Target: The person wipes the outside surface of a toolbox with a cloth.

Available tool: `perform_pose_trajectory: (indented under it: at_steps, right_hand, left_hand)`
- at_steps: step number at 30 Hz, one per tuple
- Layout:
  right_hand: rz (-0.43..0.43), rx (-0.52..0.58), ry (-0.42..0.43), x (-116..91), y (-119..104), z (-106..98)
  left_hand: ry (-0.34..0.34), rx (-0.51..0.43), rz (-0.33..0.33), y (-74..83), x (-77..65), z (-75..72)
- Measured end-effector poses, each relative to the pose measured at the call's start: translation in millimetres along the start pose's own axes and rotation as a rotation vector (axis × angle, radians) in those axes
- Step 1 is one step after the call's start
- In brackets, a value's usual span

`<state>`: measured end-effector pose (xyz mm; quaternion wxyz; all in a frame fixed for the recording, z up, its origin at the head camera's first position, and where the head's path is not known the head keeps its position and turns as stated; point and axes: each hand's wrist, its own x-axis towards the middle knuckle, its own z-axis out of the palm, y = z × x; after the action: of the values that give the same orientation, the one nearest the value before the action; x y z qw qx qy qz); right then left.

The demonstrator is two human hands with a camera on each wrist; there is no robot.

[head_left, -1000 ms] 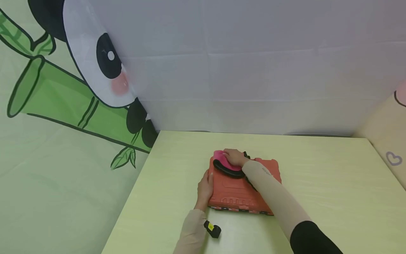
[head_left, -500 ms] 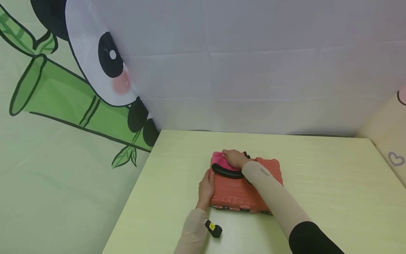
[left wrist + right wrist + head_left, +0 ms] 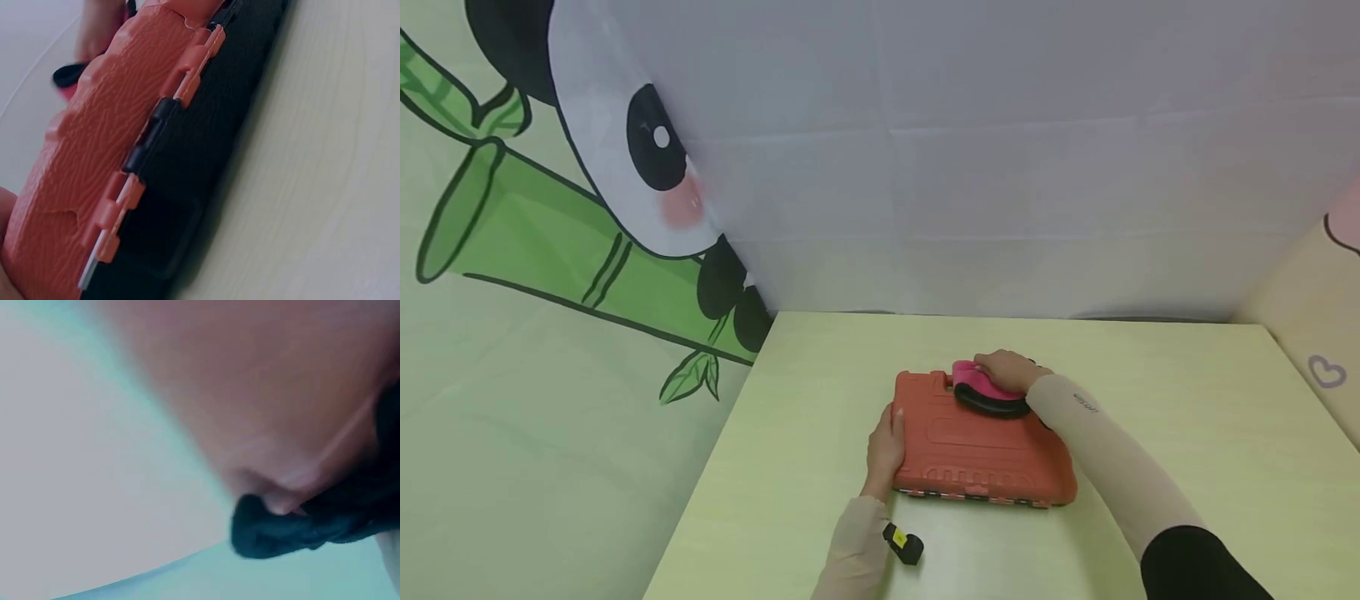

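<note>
A red-orange hard case (image 3: 970,442) with a moulded lid lies flat on the table. In the left wrist view its black lower half (image 3: 206,131) and the row of hinges (image 3: 134,165) along the near side show. My left hand (image 3: 885,450) grips the case's left edge, thumb towards the lid. On the upper right of the lid my right hand (image 3: 1007,371) holds a pink cloth-like piece (image 3: 966,372) with a thick black edge (image 3: 988,404). In the right wrist view, blurred fingers (image 3: 269,444) lie against its dark soft material (image 3: 269,534); the far fingers are hidden.
The case lies on a pale yellow table (image 3: 1187,417). A grey-white sheet (image 3: 1000,167) hangs behind the table's far edge. At the left hangs a printed cloth (image 3: 535,375). A small black device (image 3: 904,543) with a yellow label sits at the left wrist.
My right hand has slid the pink piece to the right across the lid, uncovering the lid's upper left. My left hand and the case have stayed in place.
</note>
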<state>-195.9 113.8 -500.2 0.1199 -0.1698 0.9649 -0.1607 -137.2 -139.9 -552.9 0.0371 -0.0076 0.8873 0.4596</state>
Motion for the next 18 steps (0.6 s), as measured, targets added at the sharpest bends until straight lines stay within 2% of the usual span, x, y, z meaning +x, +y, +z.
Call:
perform_pose_trajectory:
  at_steps: [7, 10, 14, 18]
  right_hand:
    - [0.036, 0.007, 0.009, -41.1, 51.0, -7.2]
    - [0.017, 0.01, 0.06, -57.4, 69.2, -4.4]
    - [0.052, 0.05, 0.152, -72.4, 80.0, 2.8]
    - [0.111, 0.085, 0.227, -79.8, 79.9, 11.2]
  left_hand:
    - [-0.01, 0.012, 0.002, -1.5, -2.6, 5.5]
    - [-0.01, 0.01, 0.001, -2.2, -3.5, 5.2]
    - [-0.011, 0.017, 0.009, -0.8, -2.5, 3.1]
    - [-0.006, 0.015, 0.01, 2.3, -0.9, 1.9]
